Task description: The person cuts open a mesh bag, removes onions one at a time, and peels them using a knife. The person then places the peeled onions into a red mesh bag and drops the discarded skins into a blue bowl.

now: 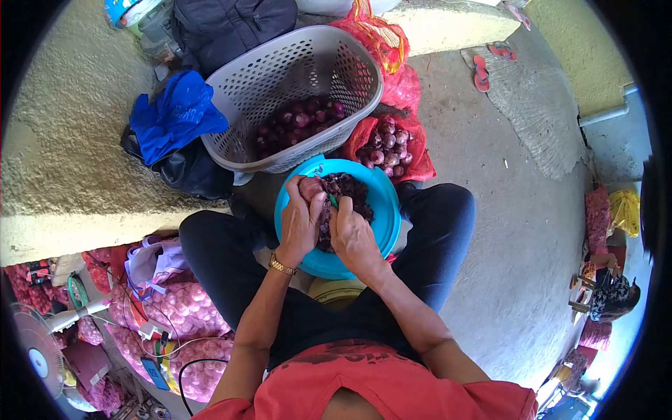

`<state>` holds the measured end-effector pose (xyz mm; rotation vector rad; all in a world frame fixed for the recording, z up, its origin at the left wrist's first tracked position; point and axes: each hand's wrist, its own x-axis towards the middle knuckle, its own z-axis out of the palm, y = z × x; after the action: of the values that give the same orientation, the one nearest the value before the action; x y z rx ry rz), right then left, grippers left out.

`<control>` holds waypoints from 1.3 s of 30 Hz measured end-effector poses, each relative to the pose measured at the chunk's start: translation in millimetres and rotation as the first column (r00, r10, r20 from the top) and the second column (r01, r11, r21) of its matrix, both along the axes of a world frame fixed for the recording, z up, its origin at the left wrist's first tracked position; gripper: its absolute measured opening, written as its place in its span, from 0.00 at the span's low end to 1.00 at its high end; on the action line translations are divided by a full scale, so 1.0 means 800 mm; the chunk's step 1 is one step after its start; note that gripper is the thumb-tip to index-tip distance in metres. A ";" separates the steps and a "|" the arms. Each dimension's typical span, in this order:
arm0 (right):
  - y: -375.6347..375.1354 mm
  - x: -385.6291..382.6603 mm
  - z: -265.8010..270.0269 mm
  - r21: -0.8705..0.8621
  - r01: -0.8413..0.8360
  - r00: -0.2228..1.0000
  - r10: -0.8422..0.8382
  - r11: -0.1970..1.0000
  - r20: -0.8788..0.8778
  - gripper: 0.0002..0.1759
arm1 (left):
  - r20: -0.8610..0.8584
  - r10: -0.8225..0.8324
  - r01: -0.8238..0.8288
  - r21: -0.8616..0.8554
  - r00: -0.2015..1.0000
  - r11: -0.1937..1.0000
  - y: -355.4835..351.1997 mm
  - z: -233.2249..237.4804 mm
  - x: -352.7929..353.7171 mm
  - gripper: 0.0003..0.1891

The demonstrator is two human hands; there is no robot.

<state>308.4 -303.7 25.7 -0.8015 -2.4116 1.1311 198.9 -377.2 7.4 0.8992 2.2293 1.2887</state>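
A blue plastic basin (381,231) rests on my lap, holding a heap of dark purple onion skins (353,190). Over it, my left hand (299,222), with a gold watch on the wrist, grips a small red onion (310,187). My right hand (352,238) is closed around a small green-handled knife (333,201) whose tip meets the onion. Both hands touch each other above the basin's near half.
A grey plastic basket (280,77) with red onions stands beyond the basin. An open red mesh sack (392,147) of onions lies to its right. Blue cloth (175,115) and dark bags sit left; pink mesh sacks (182,308) lie lower left. Another person sits far right.
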 end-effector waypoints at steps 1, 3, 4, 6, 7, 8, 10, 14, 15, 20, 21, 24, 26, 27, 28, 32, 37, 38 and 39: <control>0.000 -0.001 0.000 -0.001 0.011 1.000 -0.011 1.000 0.002 0.08 | 0.002 -0.001 0.001 0.000 1.000 1.000 0.002 -0.001 0.002 0.26; 0.004 -0.010 -0.005 0.041 0.021 1.000 -0.021 0.999 0.002 0.09 | 0.055 0.027 -0.027 0.012 0.998 1.000 0.005 -0.004 0.003 0.25; 0.005 -0.012 -0.007 0.083 0.028 1.000 -0.028 0.996 0.001 0.09 | 0.056 0.027 -0.028 0.011 0.998 1.000 0.005 -0.006 0.002 0.25; 0.000 -0.005 -0.007 0.048 0.026 1.000 -0.026 0.999 0.009 0.09 | -0.068 0.023 -0.018 0.063 0.997 0.998 0.005 -0.008 -0.002 0.27; 0.000 -0.005 -0.008 0.016 0.021 1.000 -0.021 1.000 0.013 0.08 | -0.071 0.026 -0.021 0.065 0.997 0.998 0.005 -0.008 -0.001 0.27; 0.001 -0.005 -0.009 0.016 0.018 1.000 -0.019 1.000 0.011 0.08 | -0.080 0.025 -0.022 0.045 0.996 0.999 0.005 -0.009 0.002 0.27; 0.002 -0.002 -0.011 0.009 0.016 1.000 -0.016 1.000 0.016 0.08 | -0.083 0.019 -0.017 0.020 0.996 1.000 0.005 -0.008 0.006 0.26; 0.000 -0.004 -0.019 0.080 0.012 0.998 -0.007 0.997 -0.059 0.10 | -0.077 0.094 -0.086 0.106 0.993 0.991 0.005 -0.010 0.001 0.25; -0.003 0.010 -0.030 0.079 0.012 0.998 -0.007 0.997 -0.065 0.10 | -0.126 0.110 -0.095 0.118 0.986 0.988 0.003 -0.010 -0.004 0.25; -0.009 0.044 -0.027 -0.038 0.039 0.993 -0.035 0.999 0.113 0.10 | -0.056 0.096 -0.091 0.084 0.994 0.992 -0.002 0.003 -0.013 0.23; 0.000 0.038 -0.023 -0.040 0.053 0.995 -0.049 0.998 0.090 0.10 | -0.061 0.097 -0.091 0.090 0.993 0.992 -0.001 -0.006 -0.017 0.23; 0.019 0.036 -0.025 -0.134 0.080 0.990 -0.095 0.988 -0.106 0.13 | 0.202 0.022 -0.058 0.177 0.979 0.982 -0.008 -0.026 -0.024 0.23; 0.033 0.015 -0.015 -0.140 0.063 0.972 -0.093 0.988 -0.215 0.14 | 0.426 -0.084 -0.032 0.258 0.901 0.966 -0.010 -0.026 -0.027 0.24; 0.036 0.007 -0.011 -0.147 0.049 0.942 -0.095 0.988 -0.322 0.16 | 0.427 -0.084 -0.031 0.257 0.900 0.966 -0.010 -0.027 -0.023 0.24; 0.037 0.003 -0.016 -0.019 0.063 0.941 -0.066 0.998 -0.332 0.17 | 0.556 -0.120 -0.056 0.289 0.823 0.956 -0.009 -0.027 -0.018 0.24; 0.034 -0.020 0.002 -0.434 0.078 0.954 -0.193 0.898 -0.228 0.11 | 0.597 -0.193 -0.049 0.365 0.779 0.930 -0.009 -0.042 -0.017 0.24; 0.044 -0.023 0.002 -0.473 0.072 0.961 -0.187 0.878 -0.202 0.09 | 0.635 -0.226 0.006 0.329 0.739 0.944 -0.008 -0.017 -0.014 0.20; 0.046 -0.022 0.001 -0.478 0.071 0.964 -0.183 0.876 -0.194 0.09 | 0.636 -0.243 0.027 0.330 0.733 0.944 -0.007 -0.017 -0.016 0.18; 0.047 -0.020 0.002 -0.477 0.069 0.964 -0.181 0.876 -0.194 0.09 | 0.636 -0.242 0.025 0.330 0.733 0.944 -0.006 -0.019 -0.018 0.18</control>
<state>292.7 -266.5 27.7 -0.8923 -1.8837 1.6812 184.8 -381.6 -8.0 0.5412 1.3971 1.5913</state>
